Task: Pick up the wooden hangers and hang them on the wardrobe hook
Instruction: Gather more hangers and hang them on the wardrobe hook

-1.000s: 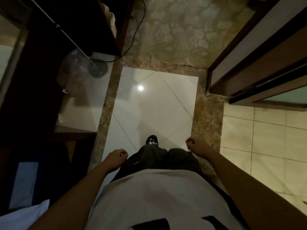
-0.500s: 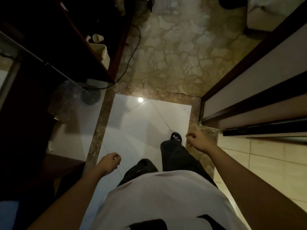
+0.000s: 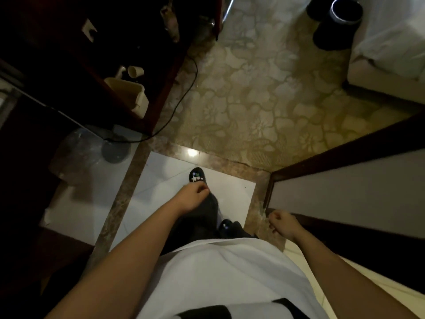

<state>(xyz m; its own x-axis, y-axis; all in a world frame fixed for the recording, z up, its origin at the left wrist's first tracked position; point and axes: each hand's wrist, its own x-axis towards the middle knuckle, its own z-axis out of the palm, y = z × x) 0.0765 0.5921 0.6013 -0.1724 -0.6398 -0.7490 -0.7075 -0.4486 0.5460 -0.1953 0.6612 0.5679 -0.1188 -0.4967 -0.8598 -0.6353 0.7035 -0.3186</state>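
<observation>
No wooden hanger and no wardrobe hook show in the head view. My left hand swings in front of my legs over the white floor tile, fingers curled in with nothing in them. My right hand hangs by the dark door frame at the right, closed into a loose fist, also holding nothing. I look straight down at my white shirt and dark trousers. One black shoe is stepped forward.
A dark wooden unit stands at the left with a beige box and cups on it. A black cable trails over the patterned carpet. A black bin and a white bed corner lie far right.
I have walked forward; the carpet, bin and bed have come into view. My left hand swung forward and inward, my right hand drew back toward my side.
</observation>
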